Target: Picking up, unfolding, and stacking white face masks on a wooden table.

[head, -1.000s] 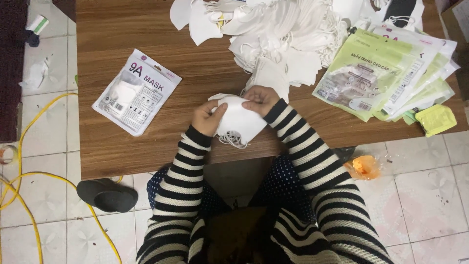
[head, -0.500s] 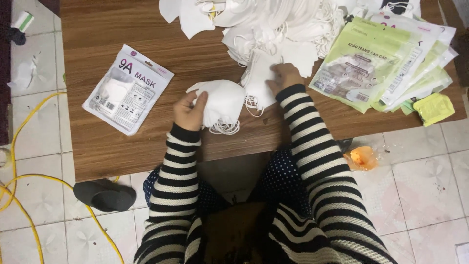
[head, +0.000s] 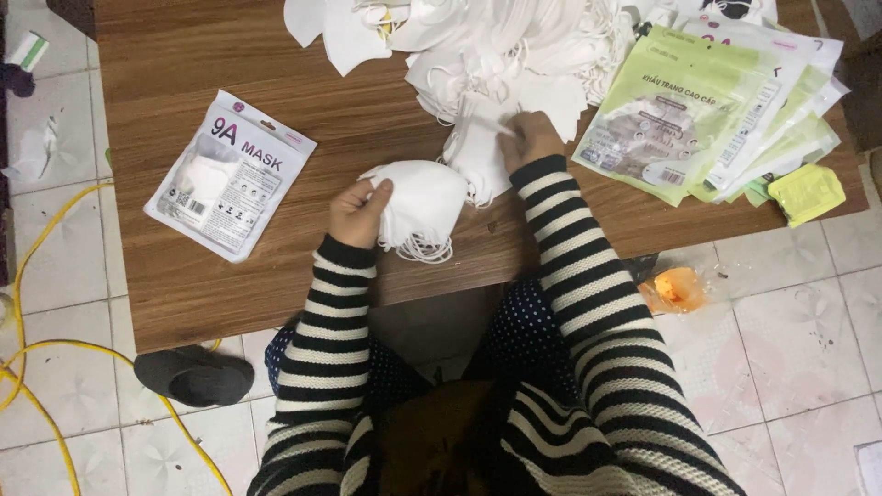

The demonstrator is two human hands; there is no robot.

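Left hand [head: 356,213] clutching stack of white masks [head: 418,204] at table [head: 276,294] edge | right hand [head: 528,140] apparently pinching one from pile [head: 514,55] | soft, light, floppy; take folded edge, not loops

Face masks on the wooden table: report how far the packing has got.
Done: one sealed white pouch lies filled at the table's left. In hand: the left hand grips a small stack of masks while the right hand reaches into the loose mask pile. Left: that pile and the flat green pouches.
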